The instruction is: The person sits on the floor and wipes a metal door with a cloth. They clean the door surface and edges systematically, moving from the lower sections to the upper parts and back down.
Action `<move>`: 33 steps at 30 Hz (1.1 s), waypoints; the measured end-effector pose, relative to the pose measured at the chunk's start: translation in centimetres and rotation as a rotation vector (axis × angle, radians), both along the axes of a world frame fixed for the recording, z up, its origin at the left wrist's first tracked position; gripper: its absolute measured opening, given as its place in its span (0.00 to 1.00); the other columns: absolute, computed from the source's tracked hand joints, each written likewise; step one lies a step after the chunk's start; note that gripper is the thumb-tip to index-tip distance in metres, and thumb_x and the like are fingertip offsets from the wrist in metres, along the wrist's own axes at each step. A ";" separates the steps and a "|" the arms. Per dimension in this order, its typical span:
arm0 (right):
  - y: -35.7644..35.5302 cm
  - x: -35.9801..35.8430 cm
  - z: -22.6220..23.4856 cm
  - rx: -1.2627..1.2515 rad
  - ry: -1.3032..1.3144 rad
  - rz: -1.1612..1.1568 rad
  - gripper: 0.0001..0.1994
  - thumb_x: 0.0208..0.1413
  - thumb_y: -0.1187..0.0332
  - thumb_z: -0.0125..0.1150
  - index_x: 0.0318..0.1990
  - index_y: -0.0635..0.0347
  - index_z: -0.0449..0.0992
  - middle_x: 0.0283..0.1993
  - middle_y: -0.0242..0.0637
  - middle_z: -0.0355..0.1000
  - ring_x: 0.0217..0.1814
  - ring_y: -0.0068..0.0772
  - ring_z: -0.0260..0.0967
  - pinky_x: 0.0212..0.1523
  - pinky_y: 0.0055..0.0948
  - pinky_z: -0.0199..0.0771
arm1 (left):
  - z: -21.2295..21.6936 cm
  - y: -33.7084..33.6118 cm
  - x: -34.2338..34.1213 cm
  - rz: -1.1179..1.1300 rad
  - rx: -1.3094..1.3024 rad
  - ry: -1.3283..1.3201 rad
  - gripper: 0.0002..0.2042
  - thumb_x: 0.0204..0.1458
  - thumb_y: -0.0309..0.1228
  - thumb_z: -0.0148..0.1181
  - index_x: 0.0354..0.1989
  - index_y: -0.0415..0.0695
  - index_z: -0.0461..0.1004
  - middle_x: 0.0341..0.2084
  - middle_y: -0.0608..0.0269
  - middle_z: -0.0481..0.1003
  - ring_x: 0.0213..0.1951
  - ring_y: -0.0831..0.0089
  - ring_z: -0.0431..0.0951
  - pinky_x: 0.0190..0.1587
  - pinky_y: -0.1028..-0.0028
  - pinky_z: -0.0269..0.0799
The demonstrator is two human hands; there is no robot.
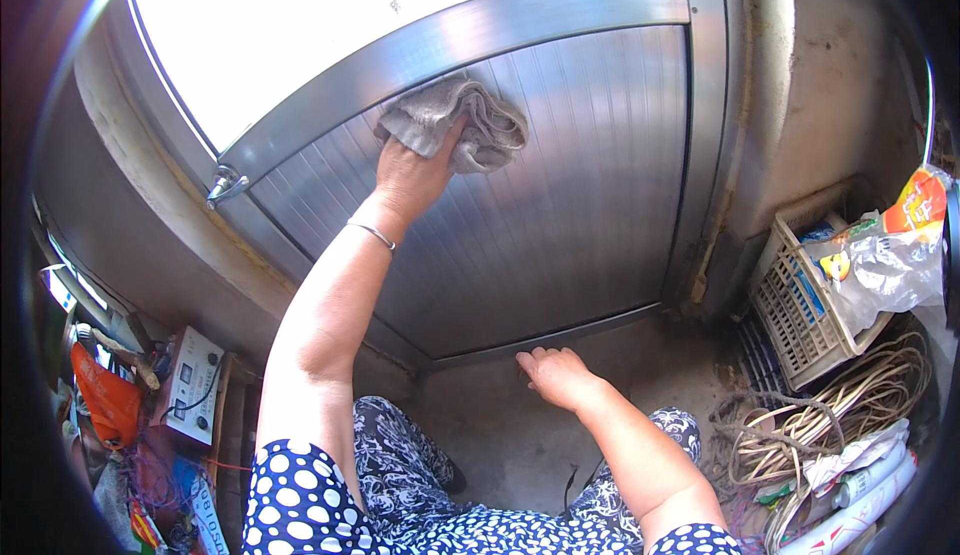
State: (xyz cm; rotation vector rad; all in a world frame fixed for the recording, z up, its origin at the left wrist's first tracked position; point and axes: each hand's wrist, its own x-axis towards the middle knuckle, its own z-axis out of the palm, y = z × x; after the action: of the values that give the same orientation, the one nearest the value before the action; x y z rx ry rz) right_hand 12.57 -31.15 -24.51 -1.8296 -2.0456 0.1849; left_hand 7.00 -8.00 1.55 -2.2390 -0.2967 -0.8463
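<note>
A crumpled grey cloth point(490, 125) is bunched in my left hand point(413, 177), which presses it against the upper part of a ribbed metal door panel point(580, 185). The thumb shows on top of the cloth, while the other fingers are hidden beneath it. A metal bangle point(372, 234) circles my left wrist. My right hand point(560, 377) hovers low, in front of the door's bottom edge, with its fingers curled in. Whether anything lies inside those fingers does not show. The door handle point(228, 185) sticks out to the left of the cloth.
At the right stands a beige plastic crate point(800, 305) topped with clear plastic bags point(880, 265). Coiled cable point(830, 405) and white tubes point(865, 505) lie below it. On the left are a white control box point(193, 385), an orange item point(105, 395) and assorted clutter. Bright glass point(300, 35) fills the door's upper part.
</note>
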 end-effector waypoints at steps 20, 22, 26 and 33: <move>0.9 -1.0 -0.7 -0.063 -0.085 0.046 0.14 0.49 0.65 0.60 0.42 0.58 0.70 0.39 0.42 0.71 0.40 0.45 0.72 0.41 0.41 0.70 | -6.4 1.5 -3.8 0.021 -0.228 0.094 0.22 0.50 0.34 0.55 0.56 0.52 0.68 0.48 0.51 0.72 0.52 0.51 0.69 0.54 0.57 0.64; 0.6 -0.9 -0.8 -0.071 -0.088 0.048 0.14 0.50 0.65 0.60 0.43 0.58 0.70 0.39 0.42 0.71 0.41 0.45 0.72 0.41 0.41 0.70 | -4.7 1.9 -3.0 0.123 -0.213 -0.013 0.21 0.49 0.36 0.56 0.55 0.53 0.70 0.52 0.55 0.70 0.54 0.53 0.68 0.55 0.58 0.63; 0.7 -1.5 -0.2 -0.160 -0.115 0.025 0.23 0.47 0.64 0.64 0.52 0.59 0.68 0.41 0.41 0.71 0.45 0.41 0.70 0.43 0.38 0.70 | -1.2 1.9 -2.4 0.024 -0.006 -0.169 0.25 0.46 0.33 0.61 0.56 0.46 0.68 0.50 0.52 0.70 0.52 0.53 0.69 0.51 0.59 0.67; 0.7 -1.1 -0.7 -0.052 -0.075 0.050 0.13 0.50 0.65 0.58 0.43 0.58 0.69 0.39 0.43 0.71 0.41 0.45 0.72 0.41 0.41 0.70 | -5.9 1.5 -2.2 0.108 -0.330 -0.173 0.22 0.49 0.30 0.56 0.56 0.55 0.69 0.52 0.54 0.69 0.54 0.54 0.69 0.55 0.60 0.65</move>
State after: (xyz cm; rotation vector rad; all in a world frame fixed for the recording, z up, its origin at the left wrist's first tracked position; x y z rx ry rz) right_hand 11.45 -30.49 -25.21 -1.8440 -2.1584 0.1874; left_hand 4.85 -6.52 -4.39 -2.4256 -0.6752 -0.9925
